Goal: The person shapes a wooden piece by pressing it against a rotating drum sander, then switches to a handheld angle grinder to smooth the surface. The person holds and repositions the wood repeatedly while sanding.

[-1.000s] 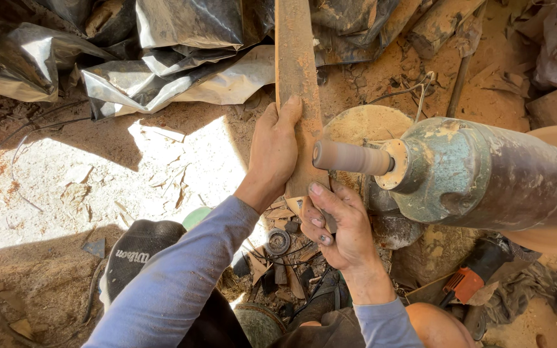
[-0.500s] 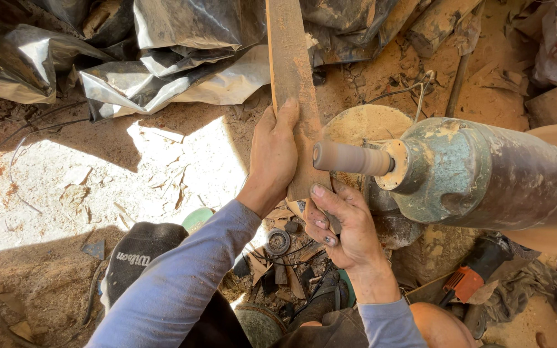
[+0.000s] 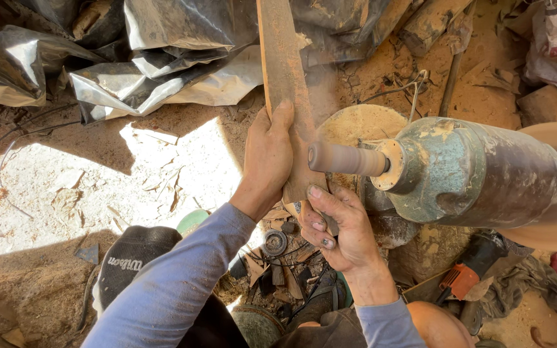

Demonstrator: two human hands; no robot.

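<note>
We see a long, flat reddish-brown wooden plank (image 3: 283,77) running from the middle of the frame toward 12 o'clock, its lower end pressed against a cylindrical sanding drum (image 3: 346,159) on a dusty green-grey motor housing (image 3: 469,171) at 3 o'clock. Our left hand (image 3: 269,158) wraps the plank's left edge, its grip closed on the wood; our right hand (image 3: 336,225) pinches the plank's bottom end from 6 o'clock. A round sawdust-coated disc (image 3: 362,122) sits just behind the drum. Crumpled silver plastic sheeting (image 3: 156,71) lies at 11 o'clock, an orange power tool (image 3: 469,267) at 4 o'clock.
</note>
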